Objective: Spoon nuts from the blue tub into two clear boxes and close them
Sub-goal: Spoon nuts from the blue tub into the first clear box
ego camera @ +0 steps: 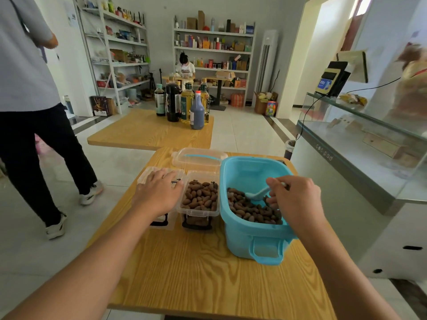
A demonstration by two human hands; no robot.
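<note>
Right hand (294, 199) pinches the spoon (256, 194) inside the blue tub (254, 232); left hand (159, 192) rests flat on the closed box (144, 179), left of the tub, beyond the full open box (199, 200).

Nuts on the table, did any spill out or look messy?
No spill shows. The nuts sit inside the open clear box and the blue tub; the wooden table around them looks bare. The loose lid lies flat behind. Nothing stands out.
</note>
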